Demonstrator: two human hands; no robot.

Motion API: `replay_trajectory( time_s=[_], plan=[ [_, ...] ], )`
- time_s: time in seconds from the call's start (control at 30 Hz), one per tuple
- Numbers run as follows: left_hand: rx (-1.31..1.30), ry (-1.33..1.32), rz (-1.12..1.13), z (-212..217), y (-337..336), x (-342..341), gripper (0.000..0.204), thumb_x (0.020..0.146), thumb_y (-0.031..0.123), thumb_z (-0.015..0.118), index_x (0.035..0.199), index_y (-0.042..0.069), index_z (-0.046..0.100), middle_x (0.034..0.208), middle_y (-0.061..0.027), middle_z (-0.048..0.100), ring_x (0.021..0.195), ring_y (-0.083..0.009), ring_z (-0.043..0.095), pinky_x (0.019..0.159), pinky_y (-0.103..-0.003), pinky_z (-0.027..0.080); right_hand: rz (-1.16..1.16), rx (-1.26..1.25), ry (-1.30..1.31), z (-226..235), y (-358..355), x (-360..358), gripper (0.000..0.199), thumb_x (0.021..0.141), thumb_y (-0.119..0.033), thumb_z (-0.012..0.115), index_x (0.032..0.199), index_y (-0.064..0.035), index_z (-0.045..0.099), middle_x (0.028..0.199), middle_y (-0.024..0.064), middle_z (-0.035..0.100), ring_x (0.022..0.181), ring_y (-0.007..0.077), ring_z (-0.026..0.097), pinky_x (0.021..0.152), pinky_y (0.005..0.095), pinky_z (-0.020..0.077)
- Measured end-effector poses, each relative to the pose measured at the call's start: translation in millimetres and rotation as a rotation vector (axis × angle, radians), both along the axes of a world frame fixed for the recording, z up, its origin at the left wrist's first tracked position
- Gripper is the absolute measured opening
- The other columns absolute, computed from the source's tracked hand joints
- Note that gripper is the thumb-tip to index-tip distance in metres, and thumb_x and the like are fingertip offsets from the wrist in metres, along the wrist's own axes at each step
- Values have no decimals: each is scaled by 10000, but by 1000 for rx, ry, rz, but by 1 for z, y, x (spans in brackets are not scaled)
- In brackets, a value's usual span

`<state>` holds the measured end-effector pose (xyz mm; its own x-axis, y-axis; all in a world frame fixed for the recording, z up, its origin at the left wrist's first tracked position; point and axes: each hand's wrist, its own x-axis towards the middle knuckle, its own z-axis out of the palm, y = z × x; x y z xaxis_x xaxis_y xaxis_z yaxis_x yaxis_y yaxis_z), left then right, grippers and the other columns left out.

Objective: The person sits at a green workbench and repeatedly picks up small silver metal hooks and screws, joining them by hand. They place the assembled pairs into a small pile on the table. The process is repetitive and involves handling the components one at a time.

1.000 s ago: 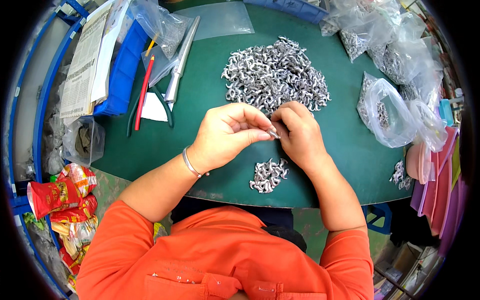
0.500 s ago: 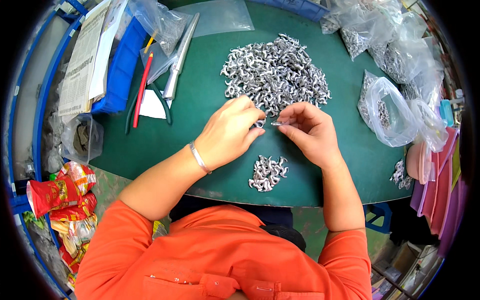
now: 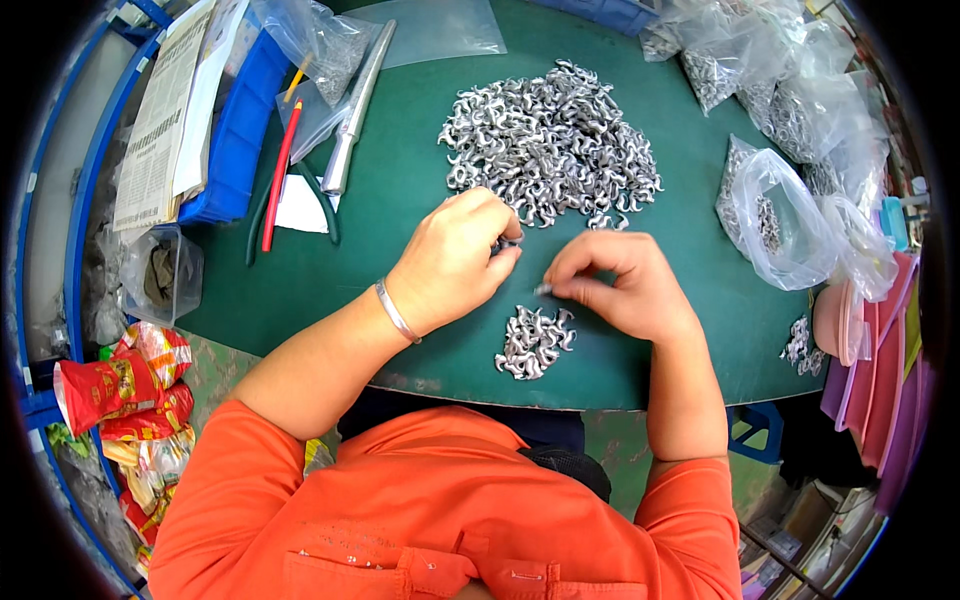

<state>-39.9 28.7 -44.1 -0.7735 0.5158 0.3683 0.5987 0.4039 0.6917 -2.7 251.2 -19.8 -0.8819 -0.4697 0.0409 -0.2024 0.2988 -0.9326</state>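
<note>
Two hands pinching: left hand (image 3: pixel 455 262) and right hand (image 3: pixel 615 285) each grip small metal piece (image 3: pixel 541 289)

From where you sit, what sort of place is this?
Most likely a small-parts assembly or sorting bench in a workshop. A green table holds a big heap of small metal pieces, clear plastic bags of the same pieces sit at the right, and a blue bin stands at the left.

Your left hand (image 3: pixel 455 262) and right hand (image 3: pixel 617 285) each pinch a small metal piece (image 3: pixel 542 289), between the large clip heap (image 3: pixel 550 140) and the small pile (image 3: pixel 535 342) on the green bench (image 3: pixel 400 200).
</note>
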Motion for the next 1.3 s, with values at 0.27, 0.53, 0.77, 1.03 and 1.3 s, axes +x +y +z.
replay_trajectory(
  time_s=[0.27, 0.53, 0.77, 1.03, 1.3],
  plan=[
    [140, -268, 98, 9, 1, 1, 197, 757, -38, 734, 917, 1, 626, 833, -72, 631, 681, -130, 619, 631, -252, 513, -219, 396, 572, -13, -30, -12, 211, 766, -24, 692, 972, -59, 664, 885, 101, 586, 850, 302, 583, 725, 389, 502],
    [172, -229, 75, 12, -3, 1, 173, 746, -28, 752, 903, -1, 685, 846, -79, 652, 696, -136, 627, 644, -257, 519, -256, 497, 692, -21, -32, -14, 197, 735, -62, 728, 875, -37, 592, 913, 104, 584, 861, 306, 588, 726, 398, 504],
    [210, -196, 27, 11, -4, 2, 138, 769, -27, 728, 899, -1, 690, 875, -87, 652, 719, -151, 640, 647, -262, 521, -333, 316, 529, -13, -29, -7, 211, 762, -19, 721, 927, -32, 589, 955, 116, 616, 835, 304, 638, 691, 387, 533],
    [373, -287, 127, 10, -1, 1, 115, 829, -52, 659, 936, -9, 672, 933, -80, 646, 792, -129, 645, 722, -246, 531, -255, 204, 488, -15, -28, -8, 184, 754, 32, 698, 917, -33, 643, 940, 115, 632, 830, 300, 640, 704, 369, 529],
    [206, -135, 105, 18, -3, 3, 224, 829, -50, 684, 1045, -20, 635, 920, -61, 650, 847, -121, 653, 769, -254, 542, -200, 341, 694, -18, -40, -12, 181, 740, -19, 670, 915, -66, 668, 913, 69, 610, 823, 282, 570, 732, 385, 472]
  ],
)
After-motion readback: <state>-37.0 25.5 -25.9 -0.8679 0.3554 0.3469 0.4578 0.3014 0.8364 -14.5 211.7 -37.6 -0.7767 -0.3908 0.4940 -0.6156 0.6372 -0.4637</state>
